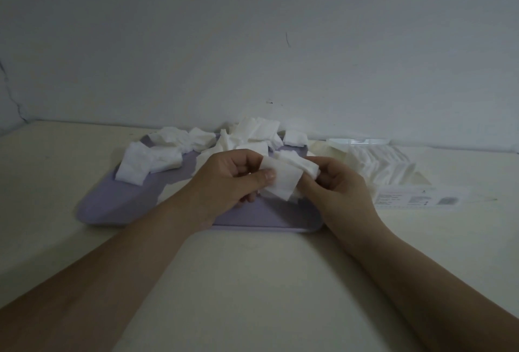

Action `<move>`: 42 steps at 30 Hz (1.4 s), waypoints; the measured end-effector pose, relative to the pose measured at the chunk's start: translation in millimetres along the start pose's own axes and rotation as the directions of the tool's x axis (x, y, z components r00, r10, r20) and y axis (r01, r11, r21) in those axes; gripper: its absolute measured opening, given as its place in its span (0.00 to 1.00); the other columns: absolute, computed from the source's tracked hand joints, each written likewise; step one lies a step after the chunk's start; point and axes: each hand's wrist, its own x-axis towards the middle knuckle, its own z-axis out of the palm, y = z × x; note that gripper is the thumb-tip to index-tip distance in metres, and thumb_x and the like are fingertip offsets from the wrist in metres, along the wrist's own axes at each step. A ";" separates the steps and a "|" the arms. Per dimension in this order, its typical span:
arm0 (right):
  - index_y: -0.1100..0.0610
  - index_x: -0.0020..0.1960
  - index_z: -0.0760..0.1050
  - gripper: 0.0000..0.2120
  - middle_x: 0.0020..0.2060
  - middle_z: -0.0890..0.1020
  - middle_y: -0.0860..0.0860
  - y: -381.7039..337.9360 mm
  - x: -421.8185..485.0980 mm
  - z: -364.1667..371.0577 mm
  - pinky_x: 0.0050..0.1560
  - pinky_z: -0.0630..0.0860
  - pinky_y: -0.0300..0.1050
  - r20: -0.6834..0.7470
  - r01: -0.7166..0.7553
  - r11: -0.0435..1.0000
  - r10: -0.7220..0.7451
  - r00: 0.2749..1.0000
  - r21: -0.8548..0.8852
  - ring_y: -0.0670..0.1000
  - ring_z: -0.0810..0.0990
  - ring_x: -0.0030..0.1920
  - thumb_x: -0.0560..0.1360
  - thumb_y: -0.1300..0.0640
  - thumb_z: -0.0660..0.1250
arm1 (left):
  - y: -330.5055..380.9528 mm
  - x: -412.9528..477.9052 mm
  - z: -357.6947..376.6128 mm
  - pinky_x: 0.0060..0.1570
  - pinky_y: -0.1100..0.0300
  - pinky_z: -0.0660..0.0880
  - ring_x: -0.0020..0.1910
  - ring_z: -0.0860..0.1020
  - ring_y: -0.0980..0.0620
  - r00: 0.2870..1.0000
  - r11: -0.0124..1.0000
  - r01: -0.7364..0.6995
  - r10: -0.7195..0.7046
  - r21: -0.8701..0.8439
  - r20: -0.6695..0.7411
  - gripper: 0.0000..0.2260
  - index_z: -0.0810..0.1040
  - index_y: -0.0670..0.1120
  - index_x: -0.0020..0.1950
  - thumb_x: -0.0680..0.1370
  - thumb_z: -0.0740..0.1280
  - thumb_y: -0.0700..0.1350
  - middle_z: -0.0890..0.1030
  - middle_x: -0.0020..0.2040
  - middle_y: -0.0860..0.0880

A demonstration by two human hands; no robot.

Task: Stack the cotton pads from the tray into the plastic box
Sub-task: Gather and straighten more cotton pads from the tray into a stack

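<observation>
A lavender tray (pixel 118 205) lies on the table with several loose white cotton pads (pixel 151 159) scattered over its far half. Above the tray's near right part, my left hand (pixel 230 180) and my right hand (pixel 334 183) together hold a small bunch of white cotton pads (pixel 286 180); my left thumb presses on the front pad and my right fingers pinch the bunch from the right. The clear plastic box (pixel 404 197) stands to the right of the tray, with a row of pads (pixel 379 163) standing inside it.
The cream table (pixel 252 281) runs back to a pale wall (pixel 252 42). A clear lid (pixel 359 142) lies behind the box. The box's near side carries a printed label (pixel 415 200).
</observation>
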 end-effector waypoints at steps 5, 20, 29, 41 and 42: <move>0.58 0.55 0.80 0.07 0.44 0.88 0.56 2.8 0.5 1.1 0.50 0.83 0.53 0.054 -0.010 1.000 0.011 0.998 -0.016 0.60 0.87 0.49 0.78 0.64 0.70 | -1.1 1.6 2.6 0.25 0.63 0.66 0.28 0.75 0.51 1.000 0.998 0.022 -0.022 0.062 -0.010 0.04 0.82 0.48 0.45 0.79 0.73 0.42 0.80 0.31 0.44; 0.56 0.56 0.75 0.08 0.39 0.87 0.56 4.4 2.6 1.4 0.45 0.79 0.53 0.077 -0.036 0.997 0.041 0.996 -0.065 0.55 0.85 0.37 0.78 0.58 0.70 | -5.5 3.6 5.5 0.29 0.61 0.71 0.32 0.78 0.49 1.000 0.981 -0.004 -0.001 0.196 0.025 0.07 0.78 0.43 0.49 0.80 0.72 0.45 0.84 0.37 0.38; 0.52 0.57 0.81 0.23 0.48 0.88 0.53 1.4 1.1 2.1 0.60 0.80 0.59 0.137 -0.094 0.995 0.091 0.986 0.020 0.55 0.87 0.51 0.69 0.40 0.77 | 1.0 -1.0 9.8 0.29 0.63 0.72 0.30 0.78 0.50 1.000 0.979 -0.008 0.005 0.204 0.018 0.10 0.77 0.44 0.48 0.78 0.74 0.49 0.83 0.37 0.36; 0.51 0.58 0.79 0.10 0.47 0.87 0.48 8.0 5.0 -4.5 0.54 0.83 0.55 -0.194 0.018 0.993 -0.041 0.980 -0.120 0.47 0.86 0.49 0.77 0.57 0.71 | 2.1 -3.4 2.8 0.50 0.58 0.81 0.45 0.83 0.48 0.982 0.989 0.004 -0.031 0.145 0.186 0.22 0.83 0.44 0.55 0.63 0.83 0.38 0.85 0.50 0.37; 0.51 0.58 0.79 0.10 0.48 0.86 0.47 8.3 5.7 -4.8 0.55 0.83 0.54 -0.184 0.021 0.991 -0.046 0.982 -0.135 0.46 0.86 0.49 0.77 0.57 0.71 | 3.9 -3.4 2.9 0.49 0.60 0.81 0.44 0.82 0.49 0.982 0.984 -0.022 -0.011 0.174 0.187 0.19 0.84 0.44 0.53 0.65 0.82 0.35 0.86 0.48 0.39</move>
